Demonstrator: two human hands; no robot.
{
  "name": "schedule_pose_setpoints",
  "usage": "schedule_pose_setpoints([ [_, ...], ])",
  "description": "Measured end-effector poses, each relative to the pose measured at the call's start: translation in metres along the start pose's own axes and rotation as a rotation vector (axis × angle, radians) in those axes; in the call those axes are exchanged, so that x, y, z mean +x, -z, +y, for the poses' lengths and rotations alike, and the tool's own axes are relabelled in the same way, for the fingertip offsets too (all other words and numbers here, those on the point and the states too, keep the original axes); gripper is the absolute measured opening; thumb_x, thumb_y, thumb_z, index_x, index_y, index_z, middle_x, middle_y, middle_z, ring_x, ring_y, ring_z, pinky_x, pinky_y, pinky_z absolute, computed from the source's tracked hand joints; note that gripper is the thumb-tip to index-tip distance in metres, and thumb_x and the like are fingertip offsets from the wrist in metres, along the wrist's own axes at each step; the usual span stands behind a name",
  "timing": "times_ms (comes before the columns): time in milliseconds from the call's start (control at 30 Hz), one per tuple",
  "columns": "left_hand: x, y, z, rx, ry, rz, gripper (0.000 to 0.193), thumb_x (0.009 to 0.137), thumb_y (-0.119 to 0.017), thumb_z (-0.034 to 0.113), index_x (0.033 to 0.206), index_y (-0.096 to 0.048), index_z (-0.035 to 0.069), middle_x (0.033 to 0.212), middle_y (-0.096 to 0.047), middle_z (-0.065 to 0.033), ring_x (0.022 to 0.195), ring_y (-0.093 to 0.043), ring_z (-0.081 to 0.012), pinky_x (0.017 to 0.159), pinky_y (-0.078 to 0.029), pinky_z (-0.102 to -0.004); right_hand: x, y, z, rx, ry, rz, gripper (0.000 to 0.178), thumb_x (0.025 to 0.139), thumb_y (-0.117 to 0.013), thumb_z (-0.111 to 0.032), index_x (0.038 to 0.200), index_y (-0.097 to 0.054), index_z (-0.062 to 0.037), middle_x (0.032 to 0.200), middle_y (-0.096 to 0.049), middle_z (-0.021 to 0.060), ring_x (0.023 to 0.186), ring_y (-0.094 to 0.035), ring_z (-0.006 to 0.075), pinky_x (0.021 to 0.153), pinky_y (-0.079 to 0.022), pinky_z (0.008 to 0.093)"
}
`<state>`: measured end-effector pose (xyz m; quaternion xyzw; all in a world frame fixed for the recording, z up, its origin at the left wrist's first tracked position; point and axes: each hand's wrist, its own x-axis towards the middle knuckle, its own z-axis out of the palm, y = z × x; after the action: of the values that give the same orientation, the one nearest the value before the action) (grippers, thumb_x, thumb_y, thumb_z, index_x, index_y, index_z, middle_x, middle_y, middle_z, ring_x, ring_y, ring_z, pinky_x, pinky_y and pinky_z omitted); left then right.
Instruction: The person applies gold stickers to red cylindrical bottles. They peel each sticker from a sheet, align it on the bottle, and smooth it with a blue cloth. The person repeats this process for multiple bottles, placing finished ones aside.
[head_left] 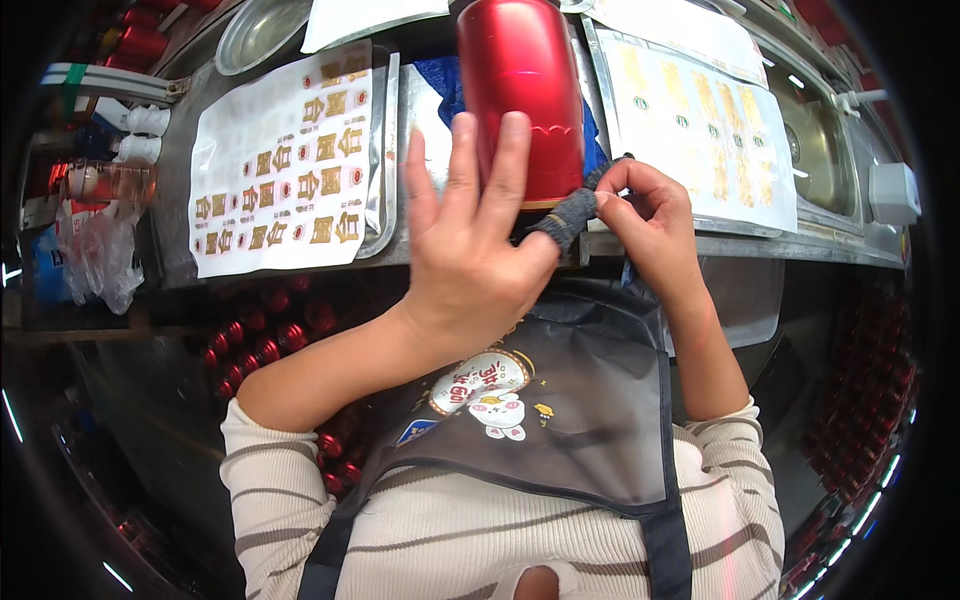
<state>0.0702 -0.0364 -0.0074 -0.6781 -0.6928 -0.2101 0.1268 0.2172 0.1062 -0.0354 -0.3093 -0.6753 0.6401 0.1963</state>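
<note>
My left hand (462,275) is raised with its fingers spread, in front of a shiny red cylindrical canister (522,70). Whether the fingertips touch the canister, I cannot tell. A grey knitted finger cover (572,216) sits on the left thumb, which points right. At the far end of that cover, my right hand (655,225) is closed, thumb and curled index finger pinching the knit. Under and beside the canister lies blue cloth (437,78). To the left is a white sheet of gold and red decals (275,170); another sheet with gold and green decals (700,125) lies right.
Metal trays (385,190) lie under the sheets. A round metal bowl (262,38) stands at the back left, a sink basin (815,140) on the right. Clear plastic bags (105,250) hang at the far left. Several red canisters (265,345) are below the bench.
</note>
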Motion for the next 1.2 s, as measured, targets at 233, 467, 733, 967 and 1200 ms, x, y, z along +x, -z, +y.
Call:
schedule_pose_setpoints([
  [233,-0.003,-0.022,-0.017,-0.243,0.162,0.172,0.066,0.069,-0.085,0.019,0.129,-0.063,0.002,0.148,-0.045,-0.0257,0.134,-0.047,-0.0420,0.110,-0.027,-0.0640,-0.005,-0.001,-0.010,-0.127,0.093,-0.008,0.007,0.085,-0.067,-0.004,0.082,-0.062,-0.0010,0.076,-0.055,-0.0062,0.063,-0.045,-0.0021,0.054,-0.032,0.0169],
  [467,-0.046,-0.014,-0.016,-0.375,0.241,0.117,0.054,0.076,-0.083,0.018,0.123,-0.066,-0.001,0.147,-0.045,-0.0275,0.130,-0.052,-0.0401,0.111,-0.025,-0.0617,-0.011,0.006,-0.023,-0.141,-0.008,-0.032,0.007,0.084,-0.067,-0.005,0.083,-0.066,0.0013,0.081,-0.061,0.0005,0.068,-0.052,0.0020,0.058,-0.040,0.0184],
  [733,-0.045,-0.012,-0.019,-0.204,0.103,0.065,0.047,0.076,-0.081,0.014,0.120,-0.069,0.004,0.150,-0.039,-0.0295,0.129,-0.051,-0.0447,0.110,-0.021,-0.0644,-0.007,0.007,-0.026,-0.032,-0.054,-0.016,0.006,0.085,-0.065,-0.003,0.083,-0.064,0.0023,0.075,-0.061,-0.0012,0.062,-0.052,0.0009,0.054,-0.040,0.0177],
  [967,-0.021,0.001,-0.020,-0.082,-0.036,0.056,0.044,0.072,-0.081,0.015,0.115,-0.073,0.016,0.146,-0.045,-0.0287,0.123,-0.056,-0.0454,0.108,-0.025,-0.0649,-0.002,0.006,-0.022,-0.101,-0.046,-0.026,0.006,0.086,-0.065,-0.003,0.084,-0.063,0.0023,0.074,-0.061,-0.0020,0.061,-0.051,-0.0001,0.053,-0.038,0.0173],
  [1200,0.010,-0.009,-0.005,-0.042,-0.054,0.081,0.046,0.066,-0.079,0.017,0.111,-0.073,0.011,0.147,-0.048,-0.0225,0.133,-0.047,-0.0436,0.109,-0.026,-0.0663,-0.004,0.008,-0.020,-0.150,-0.019,-0.039,0.007,0.083,-0.068,-0.004,0.086,-0.065,0.0011,0.082,-0.061,-0.0014,0.064,-0.049,0.0004,0.055,-0.037,0.0172],
])
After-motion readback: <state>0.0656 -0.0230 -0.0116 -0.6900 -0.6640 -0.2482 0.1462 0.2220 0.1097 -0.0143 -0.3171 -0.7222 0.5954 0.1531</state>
